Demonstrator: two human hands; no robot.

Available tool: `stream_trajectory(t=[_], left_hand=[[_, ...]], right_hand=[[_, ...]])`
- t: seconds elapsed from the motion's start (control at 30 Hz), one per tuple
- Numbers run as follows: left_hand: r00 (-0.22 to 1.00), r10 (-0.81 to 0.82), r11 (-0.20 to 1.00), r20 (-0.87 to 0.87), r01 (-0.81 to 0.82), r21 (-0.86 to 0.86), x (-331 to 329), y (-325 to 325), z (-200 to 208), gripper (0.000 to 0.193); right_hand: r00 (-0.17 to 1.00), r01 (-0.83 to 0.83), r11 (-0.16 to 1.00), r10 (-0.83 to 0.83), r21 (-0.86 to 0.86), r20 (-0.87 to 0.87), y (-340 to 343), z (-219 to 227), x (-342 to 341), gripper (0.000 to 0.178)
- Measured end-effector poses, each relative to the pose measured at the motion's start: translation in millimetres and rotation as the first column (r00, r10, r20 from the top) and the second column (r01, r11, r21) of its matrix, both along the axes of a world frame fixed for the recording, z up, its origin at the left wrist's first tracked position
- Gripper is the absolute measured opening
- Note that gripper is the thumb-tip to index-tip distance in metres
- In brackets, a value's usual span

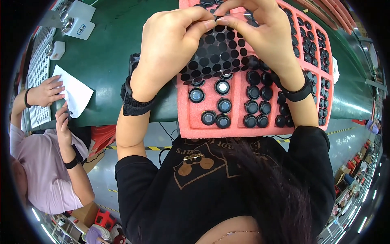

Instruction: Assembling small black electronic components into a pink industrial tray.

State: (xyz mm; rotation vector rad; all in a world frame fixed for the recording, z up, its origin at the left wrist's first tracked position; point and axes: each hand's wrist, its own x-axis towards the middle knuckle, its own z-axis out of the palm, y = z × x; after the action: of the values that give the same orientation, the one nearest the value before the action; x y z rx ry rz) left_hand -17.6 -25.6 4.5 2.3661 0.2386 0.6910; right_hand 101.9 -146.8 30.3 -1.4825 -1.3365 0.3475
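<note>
A clear sheet of black round stickers hangs tilted over a pink foam tray, below my fingertips. My left hand closes thumb and forefinger on the sheet's far edge. Tip to tip with it, my right hand pinches at the same spot; the small dark bit between its fingers is too hidden to name. In the tray's near left compartment, several round black parts with pale centres lie under and beside the sheet. Plain black round parts fill the neighbouring compartment in rows.
More black parts fill the tray's right side. The tray overhangs the near edge of the green table. At left, a co-worker's hands touch white paper beside a white perforated tray. Small white-based devices stand behind.
</note>
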Motion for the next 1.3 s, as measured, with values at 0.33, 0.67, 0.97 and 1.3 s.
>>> stream_trajectory(t=[0.33,0.67,0.97,1.3], left_hand=[[0.983,-0.121,0.898,-0.141,0.047,-0.438,-3.3,2.2,19.9,0.012],[0.918,0.372,0.87,-0.139,-0.397,-0.292,-10.2,45.3,16.3,0.015],[0.672,0.739,0.673,0.035,-0.735,-0.086,-49.2,138.0,-4.7,0.028],[0.719,0.694,0.703,0.038,-0.665,-0.252,-62.6,175.1,-19.4,0.027]], right_hand=[[0.961,-0.247,0.833,0.145,0.495,0.235,26.7,-21.5,9.3,0.072],[0.904,-0.012,0.979,0.097,0.202,-0.417,-20.6,11.2,-14.5,0.083],[0.704,-0.32,0.899,0.015,-0.299,-0.71,-42.5,-34.1,4.2,0.084],[0.704,-0.611,0.739,0.671,0.284,-0.232,-29.3,-100.7,22.7,0.086]])
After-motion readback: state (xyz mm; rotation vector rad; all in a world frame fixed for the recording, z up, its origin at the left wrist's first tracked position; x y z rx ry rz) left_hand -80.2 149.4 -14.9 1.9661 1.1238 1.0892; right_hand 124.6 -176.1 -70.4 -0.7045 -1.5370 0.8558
